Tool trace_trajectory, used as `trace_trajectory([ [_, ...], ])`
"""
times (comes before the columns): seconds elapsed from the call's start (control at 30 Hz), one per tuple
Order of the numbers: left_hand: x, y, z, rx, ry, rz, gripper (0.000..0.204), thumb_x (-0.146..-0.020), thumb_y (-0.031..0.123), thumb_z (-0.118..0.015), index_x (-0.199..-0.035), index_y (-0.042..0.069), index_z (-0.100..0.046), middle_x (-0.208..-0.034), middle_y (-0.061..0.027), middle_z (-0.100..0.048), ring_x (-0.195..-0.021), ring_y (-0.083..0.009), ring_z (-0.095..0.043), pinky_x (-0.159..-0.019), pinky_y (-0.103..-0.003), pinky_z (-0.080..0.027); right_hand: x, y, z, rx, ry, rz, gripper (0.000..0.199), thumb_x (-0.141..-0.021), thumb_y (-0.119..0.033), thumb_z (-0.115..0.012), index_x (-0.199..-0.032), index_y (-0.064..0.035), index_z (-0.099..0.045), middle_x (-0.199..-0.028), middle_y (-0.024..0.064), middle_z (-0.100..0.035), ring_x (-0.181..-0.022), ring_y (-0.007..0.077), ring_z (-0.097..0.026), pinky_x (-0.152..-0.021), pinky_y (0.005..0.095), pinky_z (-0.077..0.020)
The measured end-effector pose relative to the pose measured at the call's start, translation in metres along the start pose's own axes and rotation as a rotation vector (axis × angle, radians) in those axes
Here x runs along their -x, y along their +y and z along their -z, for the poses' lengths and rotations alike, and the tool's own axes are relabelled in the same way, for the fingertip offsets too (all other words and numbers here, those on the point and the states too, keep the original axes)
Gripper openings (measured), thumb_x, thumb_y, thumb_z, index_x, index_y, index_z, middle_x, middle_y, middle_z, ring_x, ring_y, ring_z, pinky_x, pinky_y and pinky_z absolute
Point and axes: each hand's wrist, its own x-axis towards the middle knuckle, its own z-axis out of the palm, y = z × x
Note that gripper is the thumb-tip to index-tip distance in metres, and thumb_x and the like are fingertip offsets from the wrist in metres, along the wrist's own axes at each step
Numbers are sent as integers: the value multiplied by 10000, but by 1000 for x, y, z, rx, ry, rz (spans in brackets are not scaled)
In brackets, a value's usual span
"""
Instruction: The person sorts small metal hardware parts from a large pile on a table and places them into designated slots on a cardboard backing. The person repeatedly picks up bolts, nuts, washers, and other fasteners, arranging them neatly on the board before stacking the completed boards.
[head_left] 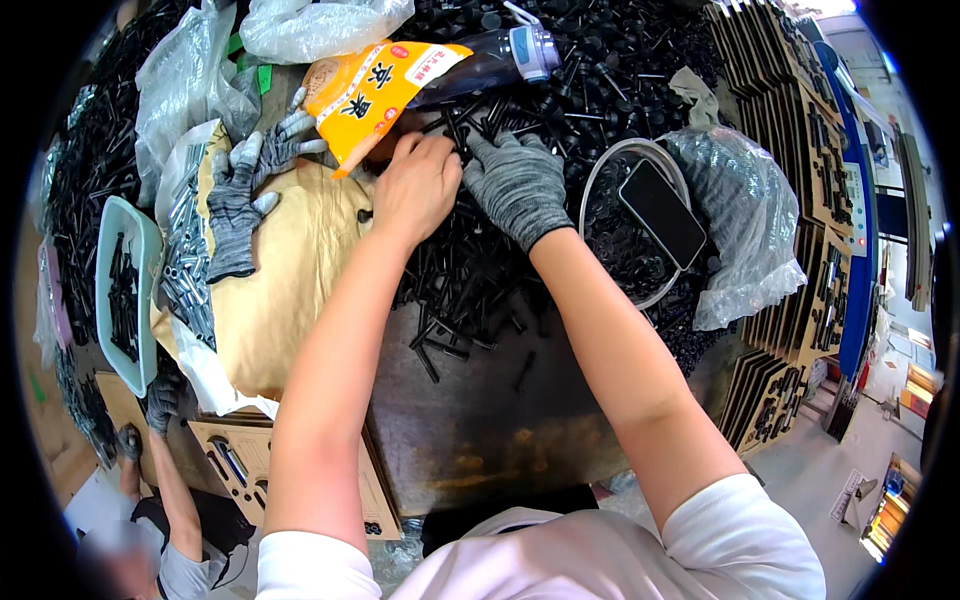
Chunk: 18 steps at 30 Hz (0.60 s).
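I have bare left grip (418, 188) curled near 12 o'clock, grey knit-gloved right grip (520, 190) beside it, bent over thin black metal bolts (447, 275), 12 o'clock too. Fingertips hard to see: can't tell how open, or what's held. Pick softly, clear of orange plastic bag (372, 92), 11 o'clock.

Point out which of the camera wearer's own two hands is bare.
The left hand, the one beside the yellow-orange packet: its skin is uncovered, whereas the right hand wears a grey knitted glove.
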Motion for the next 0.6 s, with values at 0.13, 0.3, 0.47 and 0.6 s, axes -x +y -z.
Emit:
trace_trajectory([
  [0.13,16,-4,-6,8,64,-89,218,-945,198,-507,-1044,29,-606,-1079,-143,-650,-1150,-364,-534,-943,-446,-480,16,4,-11,-94,69,90,341,-886,-375,-557,-1142,-183,-674,-1023,88,-688,-1041,290,-616,-806,494,-507],
  [0.3,38,9,-1,1,100,-126,193,-912,148,-548,-1021,-1,-603,-1079,-156,-647,-1099,-368,-537,-948,-438,-473,39,3,-9,-151,40,138,338,-886,-359,-574,-1128,-146,-676,-988,109,-690,-999,297,-629,-810,467,-520],
  [0.47,61,15,5,-35,77,-171,200,-872,111,-590,-1031,-7,-608,-1114,-148,-638,-1098,-368,-526,-972,-428,-454,65,-3,-3,-179,18,139,388,-887,-345,-581,-1209,-139,-647,-997,111,-684,-994,300,-627,-832,448,-517],
  [0.6,78,22,9,-70,69,-177,223,-852,111,-603,-1044,-3,-616,-1144,-130,-627,-1118,-363,-517,-978,-451,-450,85,-3,-9,-208,-11,150,459,-894,-350,-575,-1297,-134,-602,-1036,122,-686,-1029,310,-625,-884,439,-510],
])
